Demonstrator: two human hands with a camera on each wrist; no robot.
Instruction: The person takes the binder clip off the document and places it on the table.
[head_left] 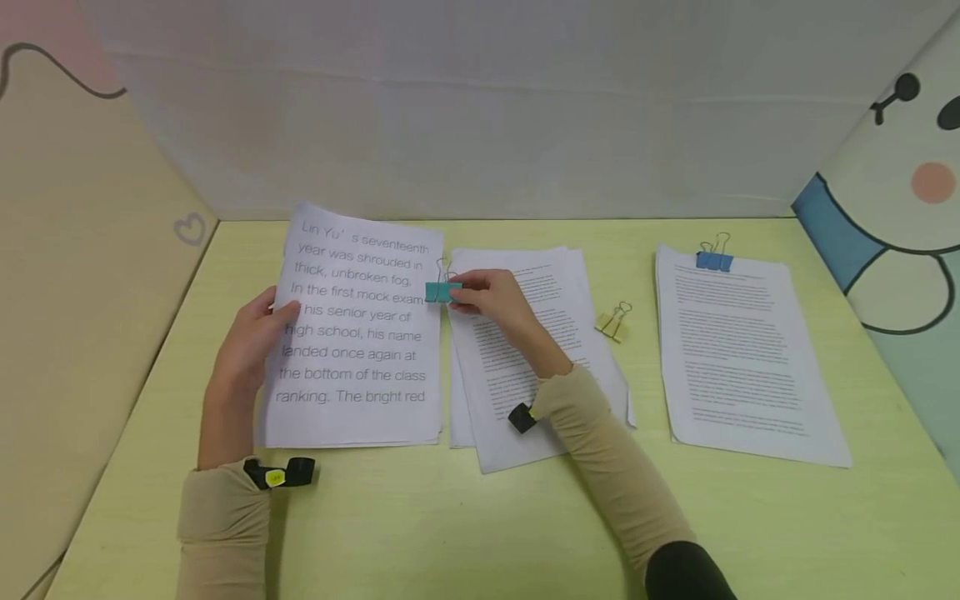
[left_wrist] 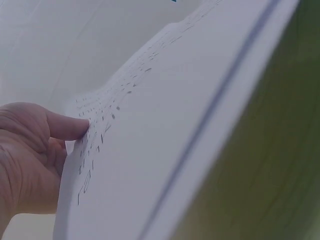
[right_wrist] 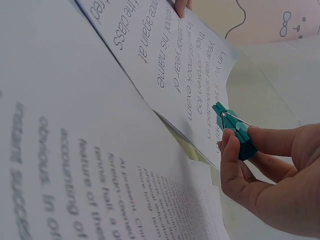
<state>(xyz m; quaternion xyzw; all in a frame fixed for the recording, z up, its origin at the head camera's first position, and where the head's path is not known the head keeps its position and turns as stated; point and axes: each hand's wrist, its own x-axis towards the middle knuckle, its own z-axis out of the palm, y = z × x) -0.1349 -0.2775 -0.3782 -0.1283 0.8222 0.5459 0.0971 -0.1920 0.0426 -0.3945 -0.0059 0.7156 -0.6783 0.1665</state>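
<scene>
The large-print paper (head_left: pixel 356 333) reads "Lin Yu's seventeenth year"; the neighbouring sheet (right_wrist: pixel 100 140), "accounting of".

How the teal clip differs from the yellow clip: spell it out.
The right hand pinches the teal clip; the yellow clip lies on the table. In the head view, the teal clip's body looks nearly level, the yellow clip's slanted. Both are wire-handled binder clips.

The head camera looks forward and down from above, farther back, across the pale yellow-green surface (head_left: pixel 450 525). The left-wrist camera skims closely along the large-print white paper sheet (head_left: pixel 360 333). The right-wrist camera, turned sideways, shares that sheet and the teal metal binder clip (head_left: pixel 438 292) with the head view, closer.
</scene>
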